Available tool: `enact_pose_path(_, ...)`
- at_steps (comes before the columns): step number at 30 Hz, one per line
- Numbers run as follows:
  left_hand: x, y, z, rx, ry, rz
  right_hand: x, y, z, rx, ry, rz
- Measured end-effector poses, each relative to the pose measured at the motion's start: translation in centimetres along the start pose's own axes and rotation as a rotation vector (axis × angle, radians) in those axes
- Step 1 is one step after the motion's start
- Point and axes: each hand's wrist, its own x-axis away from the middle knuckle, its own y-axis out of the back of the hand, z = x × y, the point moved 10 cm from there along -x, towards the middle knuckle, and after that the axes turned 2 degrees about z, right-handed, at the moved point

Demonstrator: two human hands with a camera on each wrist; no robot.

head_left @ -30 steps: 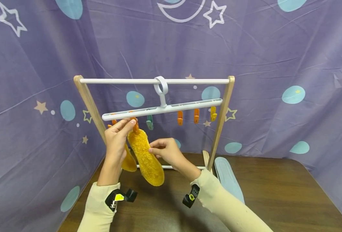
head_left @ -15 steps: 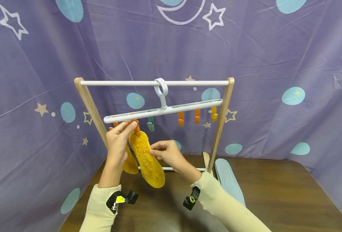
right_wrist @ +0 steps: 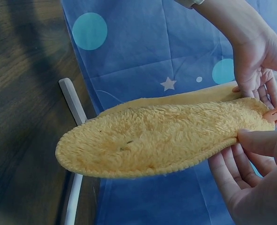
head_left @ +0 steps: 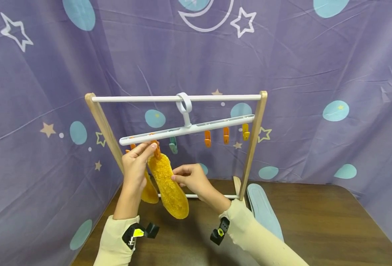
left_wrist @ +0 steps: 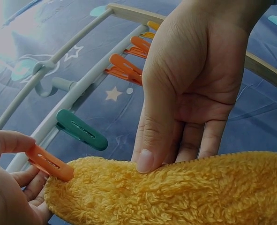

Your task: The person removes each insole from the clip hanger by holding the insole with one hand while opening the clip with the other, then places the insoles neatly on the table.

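Note:
My left hand [head_left: 134, 164] pinches an orange clothespin [head_left: 157, 151] that hangs from the white hanger [head_left: 199, 128]. In the left wrist view, this clothespin [left_wrist: 51, 163] sits over the narrow end of a fuzzy yellow insole [left_wrist: 175, 194]. The insole [head_left: 169, 188] slants down to the right in the head view. My right hand [head_left: 194, 180] holds its right edge between thumb and fingers. Behind it hangs a second yellow insole [head_left: 150, 193], its upper part covered by my left hand. Another orange clothespin [head_left: 132, 146] shows just above that hand.
A wooden-sided rack with a white top rail [head_left: 136, 99] carries the hanger, which tilts down to the left. A green clothespin [head_left: 173, 145], orange ones [head_left: 207, 139] and a yellow one [head_left: 246, 132] hang along it. Pale blue insoles [head_left: 265, 210] lie on the brown table [head_left: 325, 218] at right.
The hanger's left end has dipped slightly, and the whole head view has shifted a little. Both hands keep their hold on the clothespin and the insole.

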Motion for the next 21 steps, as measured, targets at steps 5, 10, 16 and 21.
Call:
enact_pose_path(5, 0.03, -0.09, -0.1, 0.011, -0.011, 0.0, -0.06, 0.02, -0.09, -0.004, -0.001, -0.006)
enact_pose_path(10, -0.02, -0.15, -0.25, 0.036, -0.026, -0.005, -0.18, -0.04, -0.13, -0.014, 0.0, -0.002)
enact_pose_path(16, 0.02, -0.06, -0.24, 0.045, -0.026, -0.018, -0.14, -0.15, -0.17, -0.021, -0.001, 0.004)
enact_pose_path(21, 0.08, -0.07, -0.13, 0.061, -0.023, -0.021, 0.0, -0.19, -0.23, -0.022, -0.002, 0.001)
